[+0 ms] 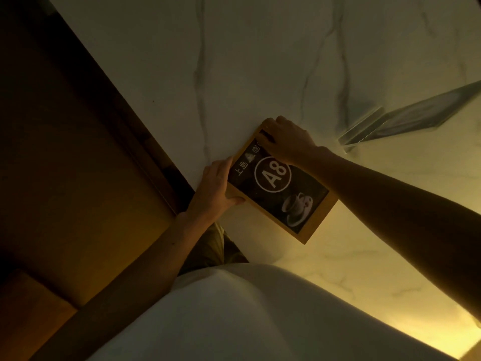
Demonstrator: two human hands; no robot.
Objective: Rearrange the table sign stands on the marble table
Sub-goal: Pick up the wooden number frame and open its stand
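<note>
Two hands (250,165) on one framed sign (281,186)

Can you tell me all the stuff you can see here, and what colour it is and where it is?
Wooden-framed dark table sign marked A8 with a coffee cup picture: one, yellow-brown frame and black face, middle of the view near the table's edge, held by both hands.
Clear acrylic sign stand with a dark insert: one, see-through and grey, right side, apart from the A8 sign.
White marble table with grey veins: one, fills the top and right.
Brown wooden floor or panel: brown, left of the table.
White shirt: one, bottom centre.
Left hand: on the A8 sign's left edge.
Right hand: on the sign's far corner.
</note>
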